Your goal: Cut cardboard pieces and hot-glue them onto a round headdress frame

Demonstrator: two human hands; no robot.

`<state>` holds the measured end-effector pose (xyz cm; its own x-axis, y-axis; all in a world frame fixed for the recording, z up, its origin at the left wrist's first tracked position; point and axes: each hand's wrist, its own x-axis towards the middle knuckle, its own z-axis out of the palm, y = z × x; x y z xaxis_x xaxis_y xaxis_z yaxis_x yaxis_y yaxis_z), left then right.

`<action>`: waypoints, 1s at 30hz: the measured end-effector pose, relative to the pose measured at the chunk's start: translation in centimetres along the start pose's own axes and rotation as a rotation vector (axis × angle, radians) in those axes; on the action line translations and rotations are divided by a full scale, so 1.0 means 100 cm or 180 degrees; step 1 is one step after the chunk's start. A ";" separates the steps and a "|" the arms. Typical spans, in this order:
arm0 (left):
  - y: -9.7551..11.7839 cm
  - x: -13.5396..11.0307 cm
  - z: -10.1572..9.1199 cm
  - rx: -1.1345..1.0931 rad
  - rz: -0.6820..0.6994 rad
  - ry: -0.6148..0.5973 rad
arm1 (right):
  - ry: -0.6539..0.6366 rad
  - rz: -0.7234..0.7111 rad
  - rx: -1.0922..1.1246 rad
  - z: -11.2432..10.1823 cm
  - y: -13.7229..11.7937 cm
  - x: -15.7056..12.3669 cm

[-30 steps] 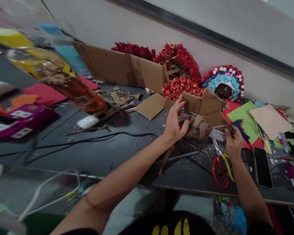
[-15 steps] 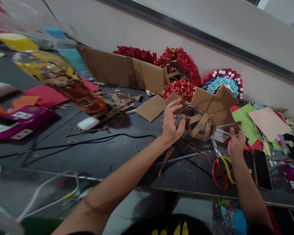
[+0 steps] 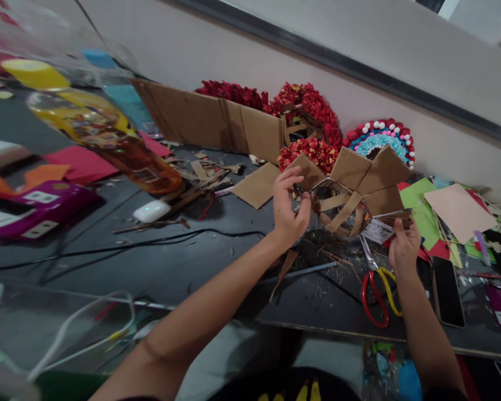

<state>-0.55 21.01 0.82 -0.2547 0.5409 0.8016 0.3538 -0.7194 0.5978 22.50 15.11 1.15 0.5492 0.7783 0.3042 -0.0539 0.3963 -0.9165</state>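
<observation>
A brown cardboard piece (image 3: pixel 369 172) with several square flaps around a ring of crossed strips is held up over the table. My right hand (image 3: pixel 404 245) pinches its lower right flap between thumb and fingers, near a white printed label (image 3: pixel 378 230). By the left side of the piece is my left hand (image 3: pixel 290 206), its fingers and thumb apart with nothing visible between them; whether a fingertip touches the cardboard I cannot tell. Scissors (image 3: pixel 376 289) with a red and a yellow handle lie below the piece, just left of my right wrist.
Red flower-like decorations (image 3: pixel 311 106) and a folded cardboard strip (image 3: pixel 209 120) stand by the wall. Left are a yellow-capped bottle (image 3: pixel 108 133), a white case (image 3: pixel 151 211) and a black cable (image 3: pixel 150 245). A phone (image 3: pixel 448 292) and coloured paper (image 3: pixel 459 211) lie right.
My left hand has shifted slightly left, away from the ring of strips. The cardboard piece has moved a little to the right, with my right hand still gripping its flap.
</observation>
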 end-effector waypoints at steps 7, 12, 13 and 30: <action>-0.031 0.024 -0.007 0.0195 -0.1022 0.0526 | 0.0062 0.0197 0.0268 0.000 -0.002 0.009; -0.068 0.044 -0.029 0.0512 -0.1993 -0.0582 | 0.0095 0.0293 0.0444 -0.003 0.002 0.016; -0.070 0.043 -0.037 0.0674 -0.2028 -0.1125 | 0.0089 0.0304 0.0446 -0.003 0.004 0.016; -0.067 0.034 -0.090 0.3149 -0.1359 -0.2907 | 0.0336 -0.0664 0.0592 -0.019 -0.066 0.039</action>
<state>-11.93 23.72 -0.42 0.0284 0.9985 0.0473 0.9721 -0.0386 0.2314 26.60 14.58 7.90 0.6476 0.6197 0.4433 -0.0773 0.6323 -0.7709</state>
